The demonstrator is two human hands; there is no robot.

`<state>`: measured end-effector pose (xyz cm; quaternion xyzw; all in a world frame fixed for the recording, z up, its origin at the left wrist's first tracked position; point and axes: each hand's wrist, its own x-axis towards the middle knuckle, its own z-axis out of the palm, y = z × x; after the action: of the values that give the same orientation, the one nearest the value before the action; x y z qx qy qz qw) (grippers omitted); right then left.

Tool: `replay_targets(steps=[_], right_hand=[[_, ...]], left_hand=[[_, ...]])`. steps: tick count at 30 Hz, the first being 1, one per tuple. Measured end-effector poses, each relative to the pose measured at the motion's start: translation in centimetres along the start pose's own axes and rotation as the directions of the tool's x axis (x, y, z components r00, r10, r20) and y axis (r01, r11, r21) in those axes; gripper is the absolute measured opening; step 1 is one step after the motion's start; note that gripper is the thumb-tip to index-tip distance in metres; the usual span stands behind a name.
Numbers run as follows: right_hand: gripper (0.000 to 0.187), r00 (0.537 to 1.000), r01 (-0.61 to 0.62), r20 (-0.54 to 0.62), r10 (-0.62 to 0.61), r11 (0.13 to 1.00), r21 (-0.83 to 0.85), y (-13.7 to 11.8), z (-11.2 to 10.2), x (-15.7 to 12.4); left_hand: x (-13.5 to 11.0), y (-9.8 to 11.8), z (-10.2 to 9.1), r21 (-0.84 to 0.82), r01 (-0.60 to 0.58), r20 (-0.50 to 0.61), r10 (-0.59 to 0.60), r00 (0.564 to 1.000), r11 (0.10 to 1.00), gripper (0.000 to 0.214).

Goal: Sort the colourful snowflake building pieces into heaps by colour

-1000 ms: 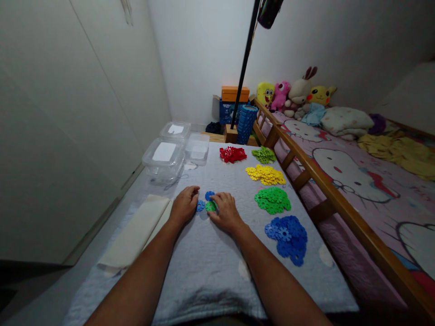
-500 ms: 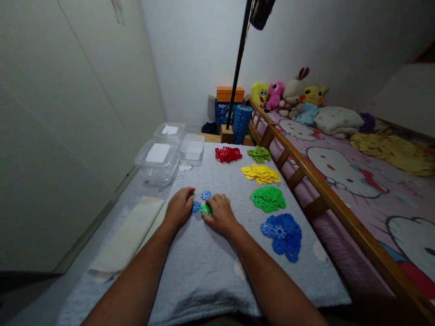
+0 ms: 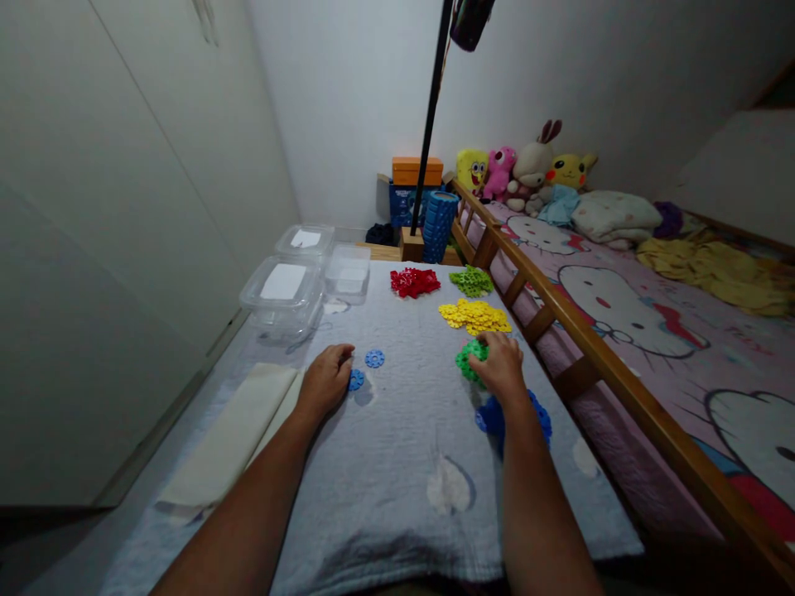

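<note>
My left hand (image 3: 326, 379) rests knuckles-up on the grey blanket (image 3: 397, 463), fingers curled, its fingertips touching a blue snowflake disc (image 3: 356, 380). A second blue disc (image 3: 374, 358) lies just beyond it. My right hand (image 3: 502, 367) lies over the green pile of discs (image 3: 465, 361), fingers bent down onto it; whether it holds a piece is hidden. Behind that wrist, partly covered by my forearm, sits the blue pile (image 3: 539, 416). Farther back lie the yellow pile (image 3: 474, 316), the light green pile (image 3: 471, 281) and the red pile (image 3: 413, 282).
Three clear plastic boxes (image 3: 284, 292) stand at the blanket's far left. A folded cream cloth (image 3: 239, 434) lies left of my left arm. A wooden bed rail (image 3: 577, 331) runs along the right. A black pole (image 3: 428, 124) on a wooden block stands behind.
My right hand has left the discs in the middle and swung right onto the green pile. The green disc that lay by it is gone from the middle. The left hand has stayed put.
</note>
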<state>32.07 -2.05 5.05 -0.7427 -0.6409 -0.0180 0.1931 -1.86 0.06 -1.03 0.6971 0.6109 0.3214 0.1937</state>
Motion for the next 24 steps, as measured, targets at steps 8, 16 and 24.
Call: replay_targets(steps=[8,16,24], right_hand=[[0.037,0.989,-0.137,0.033,0.141,0.984,-0.112,2.7,0.1,-0.6],[0.039,0.999,-0.038,-0.027,0.039,0.999,0.014,0.3,0.0,-0.3],[0.034,0.84,0.407,0.254,-0.479,0.867,0.289,-10.7,4.3,-1.8]], left_hand=[[0.1,-0.4,0.2,0.012,-0.011,-0.003,0.011,1.0,1.0,0.034],[0.1,-0.2,0.1,0.011,0.006,0.015,-0.006,1.0,1.0,0.033],[0.0,0.0,0.0,-0.007,0.014,-0.004,-0.014,1.0,1.0,0.031]])
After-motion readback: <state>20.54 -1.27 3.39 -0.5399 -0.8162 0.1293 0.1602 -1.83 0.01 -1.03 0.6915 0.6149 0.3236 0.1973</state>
